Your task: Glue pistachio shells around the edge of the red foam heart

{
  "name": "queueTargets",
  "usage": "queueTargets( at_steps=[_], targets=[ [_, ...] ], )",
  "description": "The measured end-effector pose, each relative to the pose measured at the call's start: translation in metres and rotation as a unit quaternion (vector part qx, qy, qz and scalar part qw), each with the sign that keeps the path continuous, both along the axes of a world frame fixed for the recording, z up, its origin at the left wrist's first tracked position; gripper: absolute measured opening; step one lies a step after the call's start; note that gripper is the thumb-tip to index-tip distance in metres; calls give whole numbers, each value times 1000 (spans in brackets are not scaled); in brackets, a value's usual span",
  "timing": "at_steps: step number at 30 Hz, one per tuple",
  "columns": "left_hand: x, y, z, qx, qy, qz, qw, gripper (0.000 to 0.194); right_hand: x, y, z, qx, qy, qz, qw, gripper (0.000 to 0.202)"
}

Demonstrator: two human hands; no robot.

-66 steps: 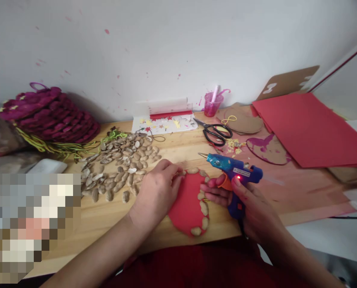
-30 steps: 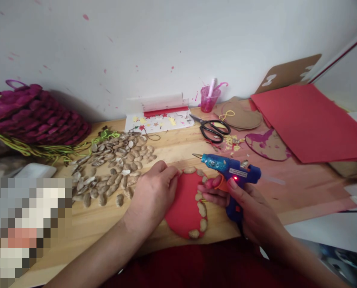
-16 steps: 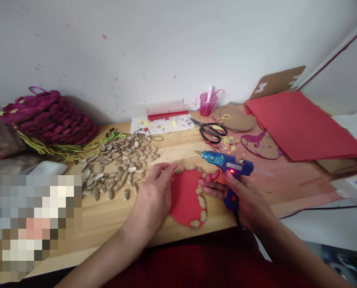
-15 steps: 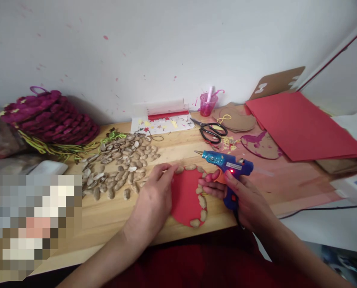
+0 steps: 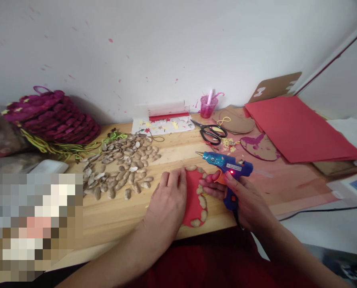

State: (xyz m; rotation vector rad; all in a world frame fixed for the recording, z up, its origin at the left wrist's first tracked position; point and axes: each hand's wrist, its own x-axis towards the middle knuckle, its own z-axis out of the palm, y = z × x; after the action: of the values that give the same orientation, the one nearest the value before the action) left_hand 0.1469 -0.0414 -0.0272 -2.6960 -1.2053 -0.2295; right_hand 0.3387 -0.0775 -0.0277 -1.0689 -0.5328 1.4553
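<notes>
Head: red cutout (image 5: 192,196) seems partly beneath left fingers (image 5: 172,179).

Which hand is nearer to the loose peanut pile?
Left. The left hand is just right of the loose peanut pile, covering part of the red cutout; the right hand is farther off, holding the glue gun.
</notes>
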Motion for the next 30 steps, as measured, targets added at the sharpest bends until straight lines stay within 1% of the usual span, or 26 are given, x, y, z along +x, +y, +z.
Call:
queueTargets(
  at_steps=[3,6,9,12,15,19,23,27,30],
  targets=[
    [2,0,-1,-13,26,23,999,48,0,0,-1,-7,7,-9,1000,27],
    [4,-1,-2,-19,32,41,998,51,0,0,-1,-18,3,-7,1000,26],
    [6,-2,-1,-14,37,44,998,50,0,0,0,-49,-3,-27,998,26],
    [7,-2,0,-2,44,42,998,48,0,1,0,-80,-9,-51,995,32],
    [7,-2,0,11,43,36,998,42,1,2,-1,-97,-21,-56,993,38],
    [8,-2,-1,6,37,34,999,36,2,2,1,-94,-36,-49,994,40],
    [8,-2,-2,-8,26,42,999,29,2,3,4,-78,-38,-34,996,37],
    [7,-1,0,-4,28,27,999,32,2,5,7,-95,-40,-43,994,36],
    [6,-1,1,1,26,19,999,30,3,6,6,-81,-52,-41,994,33]
  ],
)
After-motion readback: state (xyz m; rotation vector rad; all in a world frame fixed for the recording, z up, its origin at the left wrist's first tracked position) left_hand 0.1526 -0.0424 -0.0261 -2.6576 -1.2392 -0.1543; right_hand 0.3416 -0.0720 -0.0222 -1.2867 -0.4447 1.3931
